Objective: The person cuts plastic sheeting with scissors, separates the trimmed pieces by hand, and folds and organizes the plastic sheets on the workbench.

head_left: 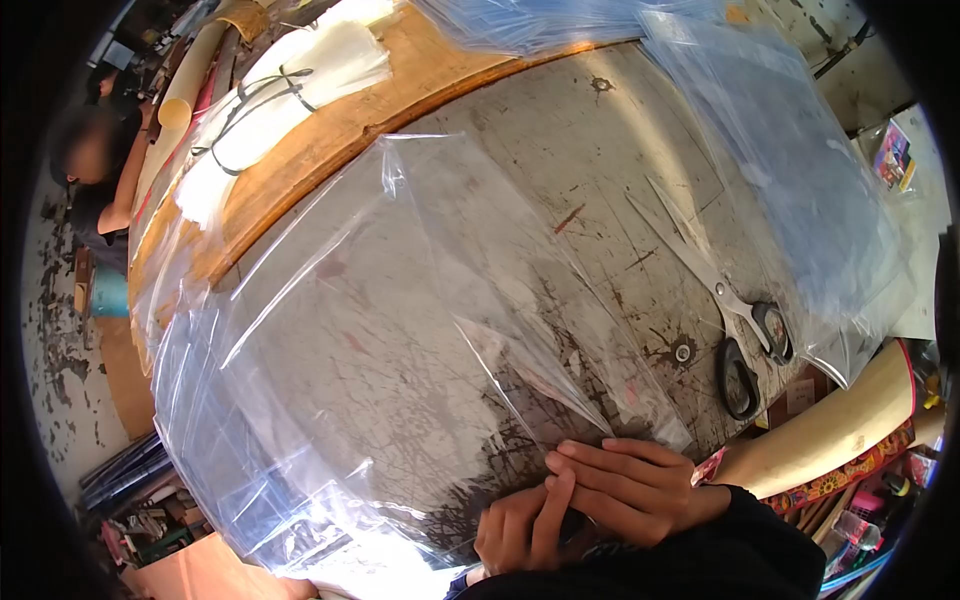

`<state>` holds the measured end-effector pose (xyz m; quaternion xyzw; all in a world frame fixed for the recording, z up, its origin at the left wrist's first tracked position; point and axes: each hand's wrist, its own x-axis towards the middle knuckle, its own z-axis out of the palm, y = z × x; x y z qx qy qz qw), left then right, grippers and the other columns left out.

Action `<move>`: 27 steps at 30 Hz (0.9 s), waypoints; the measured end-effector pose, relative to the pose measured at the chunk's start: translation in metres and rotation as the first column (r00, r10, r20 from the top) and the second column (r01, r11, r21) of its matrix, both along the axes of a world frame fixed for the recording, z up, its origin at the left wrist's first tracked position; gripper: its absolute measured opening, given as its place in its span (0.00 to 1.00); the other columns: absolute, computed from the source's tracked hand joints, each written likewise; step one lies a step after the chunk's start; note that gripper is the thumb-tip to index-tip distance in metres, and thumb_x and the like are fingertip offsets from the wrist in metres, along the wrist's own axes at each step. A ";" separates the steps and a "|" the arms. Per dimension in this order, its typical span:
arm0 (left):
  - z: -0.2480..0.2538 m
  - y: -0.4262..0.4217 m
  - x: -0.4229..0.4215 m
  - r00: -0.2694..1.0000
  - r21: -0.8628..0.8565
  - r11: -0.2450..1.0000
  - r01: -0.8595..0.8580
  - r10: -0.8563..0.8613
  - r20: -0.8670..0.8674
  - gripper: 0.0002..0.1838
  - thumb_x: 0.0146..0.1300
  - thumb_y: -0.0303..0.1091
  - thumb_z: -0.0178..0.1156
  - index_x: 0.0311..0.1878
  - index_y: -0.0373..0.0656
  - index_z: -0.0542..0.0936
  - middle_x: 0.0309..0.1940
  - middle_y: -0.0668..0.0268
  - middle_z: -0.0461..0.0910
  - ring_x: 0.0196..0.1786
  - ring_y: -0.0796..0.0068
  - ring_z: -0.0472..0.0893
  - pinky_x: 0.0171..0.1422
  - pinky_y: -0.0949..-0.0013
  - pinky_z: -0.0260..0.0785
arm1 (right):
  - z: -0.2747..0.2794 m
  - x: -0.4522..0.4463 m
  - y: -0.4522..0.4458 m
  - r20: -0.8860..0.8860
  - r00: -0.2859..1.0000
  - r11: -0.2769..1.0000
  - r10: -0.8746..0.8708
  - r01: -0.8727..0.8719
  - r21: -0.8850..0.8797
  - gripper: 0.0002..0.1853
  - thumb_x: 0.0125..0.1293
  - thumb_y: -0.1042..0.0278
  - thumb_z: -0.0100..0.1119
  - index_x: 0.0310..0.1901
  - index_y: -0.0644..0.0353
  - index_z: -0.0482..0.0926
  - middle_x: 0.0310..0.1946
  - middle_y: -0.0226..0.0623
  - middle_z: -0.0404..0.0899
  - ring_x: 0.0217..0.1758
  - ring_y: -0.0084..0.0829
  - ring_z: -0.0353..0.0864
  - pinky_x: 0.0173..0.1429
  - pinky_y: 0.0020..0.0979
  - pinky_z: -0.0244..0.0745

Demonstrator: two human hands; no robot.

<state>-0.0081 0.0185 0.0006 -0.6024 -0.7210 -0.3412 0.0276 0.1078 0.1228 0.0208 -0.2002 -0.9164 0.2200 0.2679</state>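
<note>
A large clear plastic sheet (420, 300) lies spread over the worn, scratched tabletop (530, 130), with raised creases running toward my hands. At its near edge, my right hand (630, 490) rests with fingers stretched out side by side over the plastic. Beside it, my left hand (518, 530) is closed, its fingers curled down against the near edge; what they grip is hidden. The two hands touch or nearly touch. To the right of the sheet lie scissors (720, 290) with black handles, blades partly apart and pointing away from me.
Stacked bluish plastic sheets (800, 190) cover the right side, with more sheets (540, 20) at the far edge. A tied white bundle (280, 100) sits on the wooden board (340, 120). A rolled sheet (830, 430) stands at right. Another person (105, 160) is at the far left.
</note>
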 end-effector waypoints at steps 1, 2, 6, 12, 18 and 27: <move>0.003 0.002 -0.001 0.999 -0.004 1.000 0.031 -0.031 -0.011 0.27 0.51 0.54 0.64 0.45 0.42 0.79 0.28 0.69 0.77 0.24 0.76 0.75 0.25 0.76 0.66 | 0.001 -0.001 0.000 0.010 1.000 1.000 -0.009 0.009 -0.005 0.08 0.62 0.68 0.52 0.36 0.56 0.81 0.42 0.32 0.84 0.49 0.24 0.82 0.54 0.22 0.70; 0.004 0.004 -0.003 0.998 -0.007 0.998 0.061 -0.061 -0.022 0.28 0.52 0.56 0.63 0.41 0.38 0.80 0.23 0.67 0.75 0.20 0.75 0.74 0.22 0.76 0.65 | 0.002 -0.001 0.001 0.005 1.000 1.000 -0.004 0.004 0.001 0.08 0.62 0.68 0.52 0.36 0.56 0.81 0.42 0.32 0.84 0.49 0.24 0.82 0.54 0.22 0.70; -0.007 0.004 0.002 0.999 0.070 0.998 0.000 0.003 -0.044 0.27 0.50 0.55 0.65 0.42 0.39 0.80 0.23 0.67 0.76 0.19 0.76 0.74 0.21 0.76 0.65 | 0.003 -0.001 0.002 0.031 1.000 1.000 -0.002 0.002 0.013 0.08 0.61 0.69 0.52 0.36 0.55 0.82 0.40 0.30 0.84 0.48 0.23 0.82 0.53 0.21 0.71; -0.008 0.000 0.002 1.000 0.070 0.998 -0.010 0.012 -0.018 0.26 0.48 0.53 0.66 0.42 0.40 0.80 0.25 0.68 0.77 0.21 0.77 0.75 0.22 0.76 0.66 | 0.001 0.001 0.004 0.044 0.999 0.998 0.020 -0.022 0.057 0.08 0.61 0.68 0.52 0.36 0.55 0.82 0.40 0.30 0.84 0.48 0.23 0.83 0.49 0.22 0.73; 0.010 -0.002 0.009 0.992 -0.135 0.990 -0.040 0.056 0.115 0.26 0.50 0.44 0.67 0.54 0.49 0.78 0.34 0.73 0.78 0.32 0.79 0.78 0.33 0.77 0.67 | 0.002 0.002 0.004 0.067 0.997 0.999 0.036 -0.035 -0.023 0.10 0.60 0.66 0.54 0.40 0.57 0.81 0.44 0.35 0.83 0.48 0.29 0.83 0.49 0.28 0.75; 0.030 -0.050 0.001 0.963 -0.116 0.957 -0.265 0.257 -0.075 0.30 0.49 0.47 0.68 0.53 0.41 0.75 0.45 0.60 0.78 0.47 0.66 0.79 0.58 0.54 0.66 | -0.002 -0.009 -0.003 -0.068 0.994 0.995 -0.082 0.077 -0.068 0.10 0.58 0.80 0.54 0.40 0.61 0.82 0.39 0.41 0.83 0.46 0.39 0.84 0.49 0.35 0.77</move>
